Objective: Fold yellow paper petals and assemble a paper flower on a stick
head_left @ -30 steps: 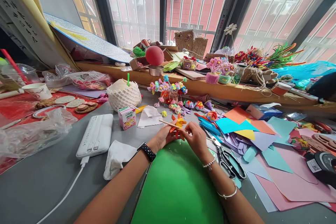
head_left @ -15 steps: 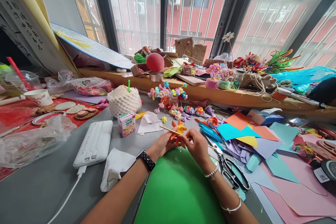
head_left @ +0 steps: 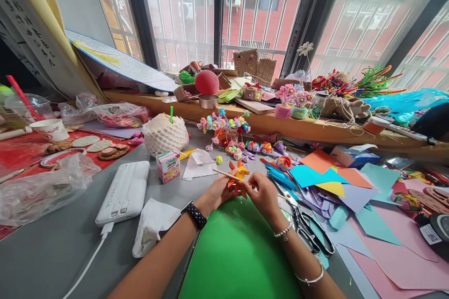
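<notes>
Fingers of my left hand (head_left: 218, 192) are closed on an orange and yellow folded-paper flower (head_left: 240, 173), over the far end of a green board (head_left: 242, 252). My right hand (head_left: 262, 192) pinches a thin wooden stick (head_left: 224, 173), which lies slantwise across the flower with its tip pointing left. Parts of the flower are hidden behind the fingers. Black-handled scissors (head_left: 310, 224) lie beside my right wrist. Strips of blue paper (head_left: 280, 175) are just right of my right hand.
At left lie a white power bank (head_left: 124, 191) with a cable, a crumpled tissue (head_left: 154, 224) and a small drink carton (head_left: 168, 166). Coloured paper sheets (head_left: 396, 252) cover the right side. Behind stand a foam-netted coconut (head_left: 164, 135) and a bunch of small colourful flowers (head_left: 224, 128).
My hands, the flower and the stick stay almost in place. The view has shifted very slightly.
</notes>
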### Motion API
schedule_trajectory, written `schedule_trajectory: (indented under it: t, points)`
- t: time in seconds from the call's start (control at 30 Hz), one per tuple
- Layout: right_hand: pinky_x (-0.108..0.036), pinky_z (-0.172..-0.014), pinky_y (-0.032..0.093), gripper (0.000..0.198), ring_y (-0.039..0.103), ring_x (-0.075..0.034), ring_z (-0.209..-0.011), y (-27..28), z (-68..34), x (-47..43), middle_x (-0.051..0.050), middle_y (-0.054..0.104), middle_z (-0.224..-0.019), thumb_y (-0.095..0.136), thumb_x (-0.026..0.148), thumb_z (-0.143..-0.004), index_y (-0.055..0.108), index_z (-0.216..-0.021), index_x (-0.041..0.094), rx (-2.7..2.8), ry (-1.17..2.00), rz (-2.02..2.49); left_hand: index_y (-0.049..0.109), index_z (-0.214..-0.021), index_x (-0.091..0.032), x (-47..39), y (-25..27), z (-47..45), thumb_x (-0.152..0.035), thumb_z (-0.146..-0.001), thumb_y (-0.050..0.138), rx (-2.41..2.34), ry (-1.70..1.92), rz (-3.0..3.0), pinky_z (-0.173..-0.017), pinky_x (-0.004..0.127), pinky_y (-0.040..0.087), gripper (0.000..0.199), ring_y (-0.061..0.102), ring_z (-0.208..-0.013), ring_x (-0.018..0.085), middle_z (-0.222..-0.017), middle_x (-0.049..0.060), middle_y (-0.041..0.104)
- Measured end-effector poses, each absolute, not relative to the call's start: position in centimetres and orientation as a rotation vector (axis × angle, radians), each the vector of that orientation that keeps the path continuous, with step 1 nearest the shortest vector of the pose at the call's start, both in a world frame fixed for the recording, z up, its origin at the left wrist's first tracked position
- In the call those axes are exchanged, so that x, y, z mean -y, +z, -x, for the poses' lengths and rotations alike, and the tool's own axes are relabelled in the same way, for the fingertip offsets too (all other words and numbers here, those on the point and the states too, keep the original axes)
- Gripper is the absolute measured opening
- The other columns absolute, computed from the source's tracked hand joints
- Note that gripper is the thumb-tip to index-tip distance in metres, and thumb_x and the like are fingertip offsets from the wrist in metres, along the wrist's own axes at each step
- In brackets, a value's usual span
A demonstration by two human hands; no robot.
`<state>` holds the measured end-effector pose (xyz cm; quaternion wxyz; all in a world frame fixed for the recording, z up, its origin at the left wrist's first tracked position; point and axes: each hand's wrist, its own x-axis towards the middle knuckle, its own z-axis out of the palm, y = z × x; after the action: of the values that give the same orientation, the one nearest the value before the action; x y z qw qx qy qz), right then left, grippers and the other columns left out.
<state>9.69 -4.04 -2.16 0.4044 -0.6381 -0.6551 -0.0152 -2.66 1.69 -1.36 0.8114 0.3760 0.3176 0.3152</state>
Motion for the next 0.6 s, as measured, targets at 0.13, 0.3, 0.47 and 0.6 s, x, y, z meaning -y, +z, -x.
schedule_trajectory:
  t: [0.13, 0.3, 0.47, 0.6]
  points:
    - [-0.02, -0.046, 0.029, 0.037, 0.04, -0.01, -0.049, -2.12, -9.75, 4.0, 0.001, 0.046, -0.054, 0.042, 0.049, -0.076, 0.042, -0.056, 0.018, 1.656, -0.007, 1.628, 0.056, -0.092, -0.013, -1.64, -1.31, 2.68, -0.02, -0.071, 0.053, -0.675, 0.67, -0.823, -0.055, 0.023, 0.048, 0.022, 0.059, -0.061, 0.013, -0.071, 0.005, 0.062]
    - [-0.02, -0.046, 0.029, 0.037, 0.041, -0.01, -0.049, -2.05, -9.74, 4.03, 0.001, 0.048, -0.054, 0.043, 0.048, -0.076, 0.043, -0.055, 0.018, 1.646, -0.007, 1.626, 0.057, -0.09, -0.014, -1.64, -1.21, 2.7, -0.023, -0.072, 0.053, -0.687, 0.658, -0.837, -0.056, 0.022, 0.048, 0.021, 0.059, -0.061, 0.013, -0.07, 0.005, 0.063]
    - [-0.02, -0.046, 0.029, 0.037, 0.041, -0.01, -0.049, -1.96, -9.7, 4.03, 0.001, 0.049, -0.053, 0.044, 0.048, -0.075, 0.043, -0.055, 0.018, 1.649, -0.011, 1.612, 0.058, -0.088, -0.014, -1.75, -1.32, 2.62, -0.027, -0.073, 0.052, -0.703, 0.657, -0.826, -0.055, 0.022, 0.049, 0.021, 0.059, -0.059, 0.012, -0.07, 0.005, 0.063]
    - [-0.02, -0.045, 0.029, 0.036, 0.041, -0.01, -0.049, -1.93, -9.77, 3.95, 0.001, 0.048, -0.053, 0.046, 0.048, -0.074, 0.043, -0.054, 0.018, 1.644, 0.063, 1.613, 0.058, -0.088, -0.014, -1.73, -1.34, 2.61, -0.027, -0.073, 0.053, -0.695, 0.658, -0.823, -0.054, 0.021, 0.048, 0.021, 0.059, -0.059, 0.012, -0.068, 0.004, 0.063]
